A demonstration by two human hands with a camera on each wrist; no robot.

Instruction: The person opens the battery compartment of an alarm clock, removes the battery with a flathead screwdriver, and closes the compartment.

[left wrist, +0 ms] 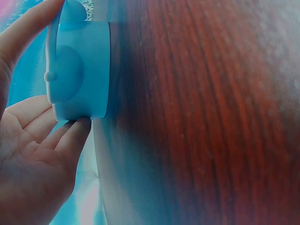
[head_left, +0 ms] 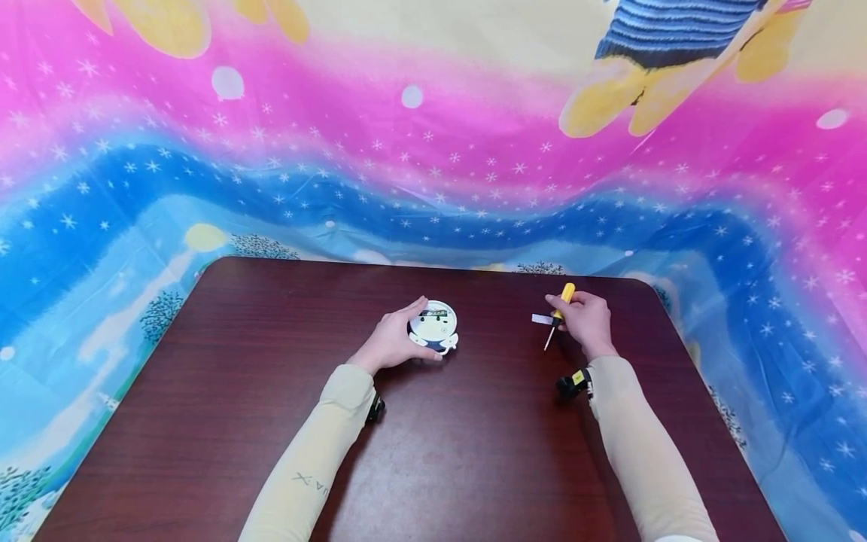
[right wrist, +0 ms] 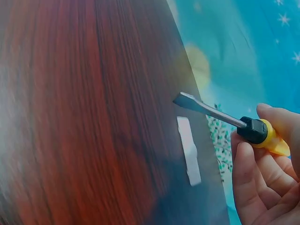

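Note:
My left hand (head_left: 393,339) grips a round white cartoon-shaped device (head_left: 442,327) near the middle of the table, thumb on one side and fingers on the other. A dark rectangular slot shows near its top; what lies inside is too small to tell. In the left wrist view the device (left wrist: 84,70) looks thick, with a rounded bump on its side. To the right, my right hand (head_left: 588,320) holds a flat-tipped screwdriver (right wrist: 215,112) by its yellow and black handle, tip angled down. Beside it on the table lies a narrow white plastic strip (right wrist: 188,151), apart from the tip.
The dark reddish-brown wooden table (head_left: 271,406) has rounded far corners. Behind and around it hangs a colourful printed cloth (head_left: 406,165), close to the table's edges. A small black wrist camera (head_left: 573,384) sits at the right cuff.

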